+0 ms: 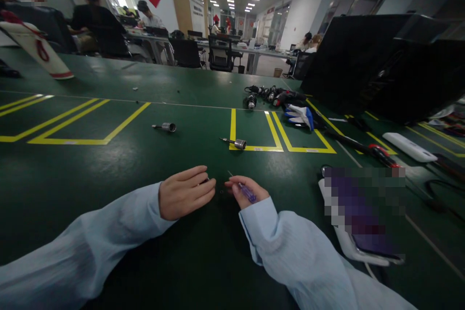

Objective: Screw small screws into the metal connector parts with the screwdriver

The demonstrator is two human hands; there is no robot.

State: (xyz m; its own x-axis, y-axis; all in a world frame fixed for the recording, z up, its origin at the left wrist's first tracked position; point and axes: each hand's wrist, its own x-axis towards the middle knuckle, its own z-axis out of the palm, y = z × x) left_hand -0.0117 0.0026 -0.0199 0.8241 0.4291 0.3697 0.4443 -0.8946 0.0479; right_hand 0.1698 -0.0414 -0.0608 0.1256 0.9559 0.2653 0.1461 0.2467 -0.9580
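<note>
My right hand (250, 189) is closed around a small screwdriver with a clear purple handle (247, 193). Its thin shaft points up and to the left, toward my other hand. My left hand (187, 193) lies low over the green table with its fingers curled together. A bit of something dark and shiny shows between those fingers, mostly hidden. Between the two hands is a tiny ring-like piece (222, 192) on the tabletop. Beyond them lie two metal socket-like parts with thin shanks, one silver socket bit (169, 127) to the left and another socket bit (240, 144) across a yellow tape line.
Cables and dark tools (271, 94) are heaped at the back right beside a white-and-blue glove (300, 115). A phone (359, 213) rests on a white object near my right sleeve. Black monitors (348, 58) stand behind; a white cup (43, 51) is far left.
</note>
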